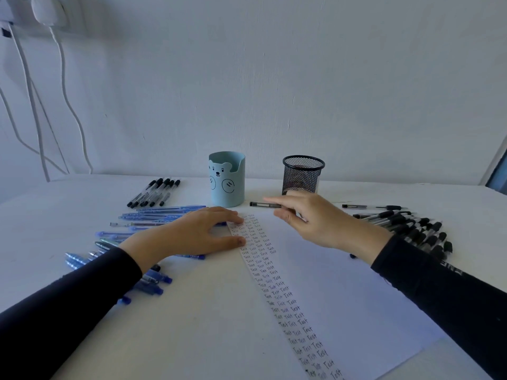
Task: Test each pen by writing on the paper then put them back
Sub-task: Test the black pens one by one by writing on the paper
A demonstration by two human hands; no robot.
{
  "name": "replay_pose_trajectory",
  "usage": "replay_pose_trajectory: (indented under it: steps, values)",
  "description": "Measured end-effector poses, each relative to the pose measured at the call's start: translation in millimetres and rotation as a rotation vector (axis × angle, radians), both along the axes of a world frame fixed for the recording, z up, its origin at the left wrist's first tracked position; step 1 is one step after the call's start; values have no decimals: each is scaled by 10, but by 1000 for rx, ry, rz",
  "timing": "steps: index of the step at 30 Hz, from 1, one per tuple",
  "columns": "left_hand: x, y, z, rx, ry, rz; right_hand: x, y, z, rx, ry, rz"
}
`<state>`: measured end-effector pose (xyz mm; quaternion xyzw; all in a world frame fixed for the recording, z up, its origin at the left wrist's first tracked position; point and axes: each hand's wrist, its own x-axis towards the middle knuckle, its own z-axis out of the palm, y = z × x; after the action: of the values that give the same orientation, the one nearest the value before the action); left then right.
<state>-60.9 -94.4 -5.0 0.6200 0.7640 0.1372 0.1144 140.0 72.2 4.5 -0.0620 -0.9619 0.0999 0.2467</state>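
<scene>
The right hand (310,220) pinches a black pen (264,204), level above the far edge of the paper (343,297). The left hand (192,231), fingers spread, presses the sheet flat. Probably best: lower the tip onto free space beside the written columns.

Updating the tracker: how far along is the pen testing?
Done: the paper carries long columns of "Test", so many pens look tried. In hand: the right hand holds a black pen; the left hand presses the paper. Left: no pens stand out of the bear cup or mesh cup; blue pens and black pens lie loose.
</scene>
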Motion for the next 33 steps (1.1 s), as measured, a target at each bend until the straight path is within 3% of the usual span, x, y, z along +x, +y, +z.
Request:
replay_pose_trajectory:
  steps: [6, 10, 13, 15, 17, 19, 21, 24, 28, 31, 33]
  values:
    - [-1, -29, 45, -10, -19, -2, -49, -56, -177, -158, -139, 21]
    - [-45, -50, 53, -32, -35, -5, -50, -111, -251, -12, -290, -90]
    - [-100, -33, 25, -33, -29, -12, -26, -89, -106, -114, -296, -118]
    - [-113, -28, 28, -11, -1, -29, 18, 58, 27, -131, -92, -261]
    - [-53, -3, 61, 57, -76, -40, 118, 330, 128, -25, 47, -538]
    - [72, 54, 71, 150, -144, -65, 241, 599, 147, 24, -18, -743]
    - [193, 128, 43, 229, -89, -100, 331, 793, 98, 12, -160, -836]
    - [302, 210, -31, 276, -29, -164, 401, 931, -10, 112, -327, -906]
    - [284, 254, -61, 339, 61, -207, 429, 1055, -96, 196, -362, -938]
    - [221, 240, -27, 484, 108, -199, 426, 1028, -83, 248, -220, -894]
    - [164, 201, 72, 687, 64, -141, 417, 941, -21, 230, 105, -782]
